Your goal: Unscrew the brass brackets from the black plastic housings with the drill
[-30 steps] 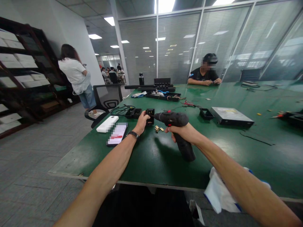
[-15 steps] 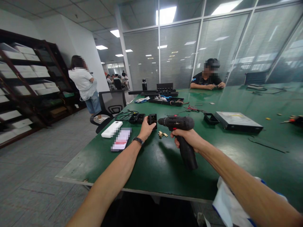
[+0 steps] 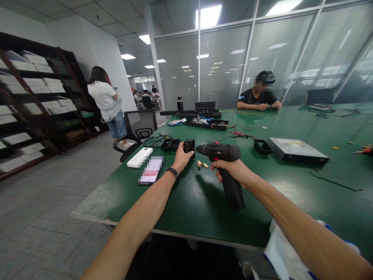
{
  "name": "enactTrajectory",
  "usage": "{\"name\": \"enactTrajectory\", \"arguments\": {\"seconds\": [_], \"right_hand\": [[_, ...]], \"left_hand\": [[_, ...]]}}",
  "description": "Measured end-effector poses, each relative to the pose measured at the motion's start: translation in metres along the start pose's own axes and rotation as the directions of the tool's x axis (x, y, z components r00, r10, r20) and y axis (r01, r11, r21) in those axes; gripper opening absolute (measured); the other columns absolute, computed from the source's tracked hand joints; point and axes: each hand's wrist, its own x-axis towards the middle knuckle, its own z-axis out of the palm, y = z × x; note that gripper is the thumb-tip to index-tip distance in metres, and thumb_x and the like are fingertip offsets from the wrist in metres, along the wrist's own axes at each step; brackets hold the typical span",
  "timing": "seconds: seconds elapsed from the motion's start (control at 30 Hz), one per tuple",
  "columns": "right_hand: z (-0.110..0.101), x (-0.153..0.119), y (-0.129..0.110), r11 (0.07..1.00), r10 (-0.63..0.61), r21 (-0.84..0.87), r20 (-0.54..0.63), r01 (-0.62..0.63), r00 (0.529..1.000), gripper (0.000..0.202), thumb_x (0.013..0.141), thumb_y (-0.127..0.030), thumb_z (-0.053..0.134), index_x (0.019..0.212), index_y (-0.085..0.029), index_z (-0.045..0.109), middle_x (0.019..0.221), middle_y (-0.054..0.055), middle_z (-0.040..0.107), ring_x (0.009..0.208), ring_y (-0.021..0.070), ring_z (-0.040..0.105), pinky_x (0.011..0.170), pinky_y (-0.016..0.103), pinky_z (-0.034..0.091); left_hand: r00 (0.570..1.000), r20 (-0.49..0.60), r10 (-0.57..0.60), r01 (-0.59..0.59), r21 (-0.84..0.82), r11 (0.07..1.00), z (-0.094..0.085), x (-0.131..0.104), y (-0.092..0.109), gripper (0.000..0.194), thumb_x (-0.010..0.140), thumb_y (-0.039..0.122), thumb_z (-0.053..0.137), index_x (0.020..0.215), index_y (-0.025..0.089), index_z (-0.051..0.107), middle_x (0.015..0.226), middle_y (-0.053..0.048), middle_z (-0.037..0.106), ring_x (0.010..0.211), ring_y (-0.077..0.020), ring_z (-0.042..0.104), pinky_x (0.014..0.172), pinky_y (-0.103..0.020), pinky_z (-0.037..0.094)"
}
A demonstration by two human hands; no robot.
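Observation:
My left hand point(image 3: 183, 156) is closed around a small black plastic housing point(image 3: 190, 146), holding it on edge with its hollow side toward the right. In my right hand point(image 3: 230, 170) is a black cordless drill point(image 3: 223, 151), lying level with its chuck pointing left at the housing. A small gap appears between the drill's tip and the housing; whether a thin bit bridges it I cannot tell. Just below them on the green table point(image 3: 175, 214) lie several small brass-coloured metal pieces point(image 3: 201, 165). More black housings point(image 3: 170, 144) sit to the left of my left hand.
A white power bank point(image 3: 140, 157) and a phone point(image 3: 150, 170) lie at left. To the right are a black frame point(image 3: 262, 146) and a silver disc drive point(image 3: 297, 149). A black tray point(image 3: 206, 123) with parts stands farther back. A person point(image 3: 259, 95) sits across the table.
The whole view has shifted slightly, so things appear a little farther right. Both hands keep their hold on the housing and the drill, in nearly the same pose.

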Motion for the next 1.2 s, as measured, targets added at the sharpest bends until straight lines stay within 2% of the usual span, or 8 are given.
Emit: {"name": "enactTrajectory", "arguments": {"seconds": [0.23,0.53,0.73,0.97,1.2], "right_hand": [[0.002,-0.002,-0.004,1.000,0.000,-0.016,-0.015,-0.001,1.000,0.019,0.067,-0.037,0.077,0.074,-0.021,0.071,0.049,0.001,0.066,0.043,0.0167,0.058,0.044,0.027,0.046],[0.002,-0.001,-0.001,1.000,-0.020,-0.009,-0.025,0.019,0.999,0.017,0.070,-0.035,0.078,0.074,-0.021,0.071,0.048,0.003,0.066,0.043,0.0169,0.057,0.044,0.027,0.045],[-0.001,0.001,0.004,1.000,-0.029,0.002,-0.018,0.029,0.999,0.017,0.075,-0.035,0.076,0.080,-0.019,0.075,0.050,0.005,0.067,0.045,0.0185,0.059,0.044,0.028,0.045],[-0.001,0.002,0.007,0.999,-0.041,-0.004,-0.021,0.041,0.999,0.013,0.076,-0.033,0.077,0.077,-0.020,0.073,0.051,0.003,0.067,0.044,0.0171,0.059,0.046,0.028,0.046],[-0.004,0.002,0.006,1.000,-0.030,-0.010,-0.011,0.030,0.999,0.021,0.077,-0.038,0.076,0.083,-0.018,0.078,0.051,0.004,0.068,0.045,0.0182,0.060,0.046,0.028,0.046]], "left_hand": [[1.000,-0.007,-0.011,0.011,-0.018,1.000,0.000,0.000,0.000,0.053,0.079,0.003,0.081,0.127,0.017,0.065,0.134,-0.014,0.076,0.132,-0.0294,0.072,0.125,-0.048,0.050],[1.000,-0.010,-0.011,0.011,-0.006,1.000,0.001,-0.002,0.006,0.052,0.079,0.002,0.079,0.126,0.017,0.064,0.135,-0.015,0.076,0.130,-0.0290,0.072,0.124,-0.048,0.051],[1.000,-0.005,-0.014,0.014,-0.020,1.000,0.001,-0.003,0.005,0.052,0.080,0.004,0.080,0.127,0.018,0.063,0.134,-0.014,0.076,0.132,-0.0285,0.072,0.124,-0.048,0.051],[1.000,-0.003,-0.001,0.001,-0.001,1.000,0.001,-0.002,0.004,0.050,0.080,0.002,0.079,0.125,0.017,0.064,0.133,-0.014,0.077,0.128,-0.0277,0.073,0.123,-0.047,0.052],[1.000,-0.010,-0.002,0.002,-0.008,1.000,0.001,-0.001,0.002,0.051,0.081,0.003,0.079,0.127,0.016,0.063,0.133,-0.015,0.077,0.128,-0.0291,0.073,0.123,-0.048,0.052]]}}
